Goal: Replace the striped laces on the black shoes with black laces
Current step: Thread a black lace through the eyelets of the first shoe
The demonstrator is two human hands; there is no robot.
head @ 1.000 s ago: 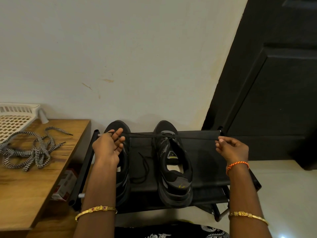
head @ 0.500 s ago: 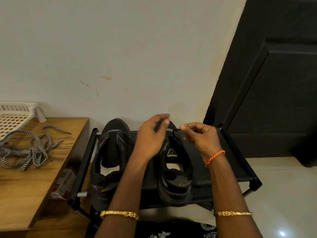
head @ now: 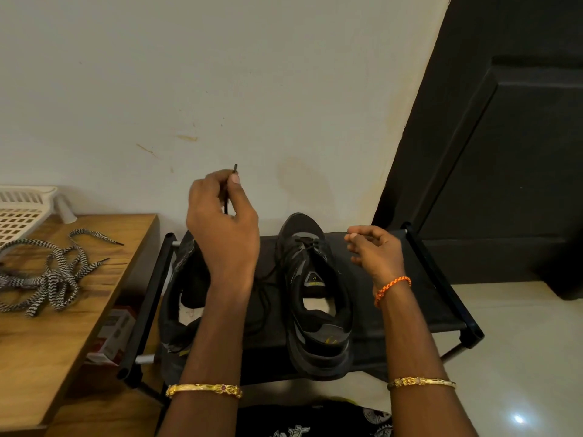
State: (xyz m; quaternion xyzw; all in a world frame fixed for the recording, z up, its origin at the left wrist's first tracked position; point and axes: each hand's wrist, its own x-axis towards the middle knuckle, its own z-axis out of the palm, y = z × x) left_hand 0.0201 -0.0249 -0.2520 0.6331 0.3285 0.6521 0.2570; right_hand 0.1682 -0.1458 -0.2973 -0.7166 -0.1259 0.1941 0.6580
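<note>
Two black shoes [head: 312,288] sit on one rack [head: 441,294], below the grip. Left hand [head: 220,222] pinches the black lace [head: 227,197] near its tip, lace running down toward the right-side shoe's eyelets. Right hand [head: 375,250], nearer those eyelets, is loosely curled, holding nothing. Striped laces [head: 47,275]: one tangle, well left.

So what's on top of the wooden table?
On the wooden table lie the tangled striped laces. A white plastic basket sits at its far corner, partly cut off by the picture's edge.
</note>
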